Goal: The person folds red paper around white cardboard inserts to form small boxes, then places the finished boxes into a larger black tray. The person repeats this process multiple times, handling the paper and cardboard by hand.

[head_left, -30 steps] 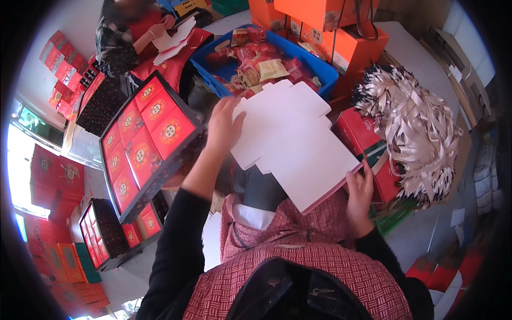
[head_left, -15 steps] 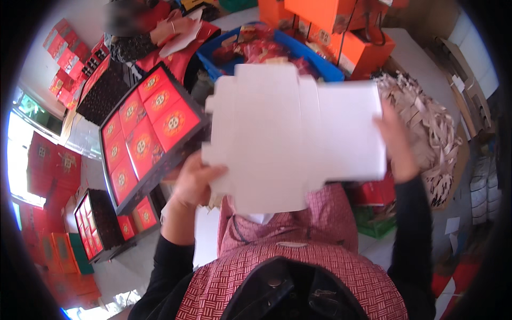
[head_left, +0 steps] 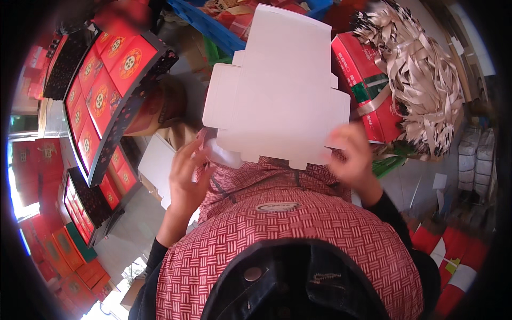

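A flat white cardboard box blank [head_left: 282, 80] with cut flaps lies in front of me, over my lap, its long panel pointing away. At its near right corner, my right hand [head_left: 352, 157] is curled around the edge, slightly smeared by motion. My left hand [head_left: 188, 168] is beside the near left corner, fingers apart, with nothing visible in it. A crumpled whitish piece [head_left: 223, 153] shows under that corner, partly hidden by the blank.
To the left, a dark tray [head_left: 120, 98] holds red square boxes. A blue crate [head_left: 213, 24] stands ahead. On the right are a red gift box [head_left: 360, 69] and a heap of beige ribbons [head_left: 416, 80]. A white sheet [head_left: 157, 162] lies near my left hand.
The blank has turned, so its long panel now points away instead of right. My left hand has come off its edge; my right hand has moved down and inward. The view has tilted lower.
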The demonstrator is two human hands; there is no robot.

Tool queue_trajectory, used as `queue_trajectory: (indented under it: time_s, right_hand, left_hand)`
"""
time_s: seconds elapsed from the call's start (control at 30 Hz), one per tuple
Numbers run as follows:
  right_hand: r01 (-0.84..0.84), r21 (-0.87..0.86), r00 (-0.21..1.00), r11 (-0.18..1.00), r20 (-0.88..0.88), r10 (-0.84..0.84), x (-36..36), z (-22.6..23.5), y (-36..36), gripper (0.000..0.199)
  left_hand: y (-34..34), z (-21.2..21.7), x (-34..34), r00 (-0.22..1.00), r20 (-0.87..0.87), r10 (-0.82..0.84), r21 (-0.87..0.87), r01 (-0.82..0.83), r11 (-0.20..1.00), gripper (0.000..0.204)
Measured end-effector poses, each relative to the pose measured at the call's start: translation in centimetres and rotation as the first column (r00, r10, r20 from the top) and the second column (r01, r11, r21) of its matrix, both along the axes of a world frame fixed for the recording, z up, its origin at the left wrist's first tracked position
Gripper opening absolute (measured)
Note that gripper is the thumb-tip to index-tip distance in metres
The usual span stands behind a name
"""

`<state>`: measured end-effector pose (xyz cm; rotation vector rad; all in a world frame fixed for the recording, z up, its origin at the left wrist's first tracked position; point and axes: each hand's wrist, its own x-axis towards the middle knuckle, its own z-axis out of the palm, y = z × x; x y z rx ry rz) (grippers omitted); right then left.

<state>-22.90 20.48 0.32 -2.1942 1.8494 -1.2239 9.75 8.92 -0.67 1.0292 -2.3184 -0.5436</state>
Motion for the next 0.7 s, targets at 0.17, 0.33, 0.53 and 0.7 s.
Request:
queue_trajectory:
  time_s: [0.17, 0.33, 0.53, 0.7]
  right_hand:
    - [-0.071, 0.063, 0.972, 0.995, -0.220, 0.084, 4.5, -2.1, 1.4, 0.015]
    - [-0.182, 0.074, 0.935, 0.981, -0.295, 0.195, 4.1, -2.8, 0.1, 0.010]
    - [-0.186, 0.035, 0.950, 0.982, -0.250, 0.188, 2.9, -2.8, 0.6, 0.008]
    - [-0.178, 0.102, 0.959, 0.979, -0.203, 0.196, 2.4, -2.9, 0.8, 0.005]
  left_hand:
    - [-2.4, -1.4, -4.2, 0.848, 0.161, -0.505, -0.286, 0.530, 0.799, 0.037]
    - [-3.1, -1.1, -5.6, 0.759, 0.193, -0.622, -0.446, 0.633, 0.633, 0.026]
    - [-3.0, -1.0, -6.1, 0.709, 0.228, -0.667, -0.412, 0.691, 0.594, 0.024]
    - [-2.3, 0.6, -6.2, 0.673, 0.383, -0.633, -0.003, 0.686, 0.728, 0.035]
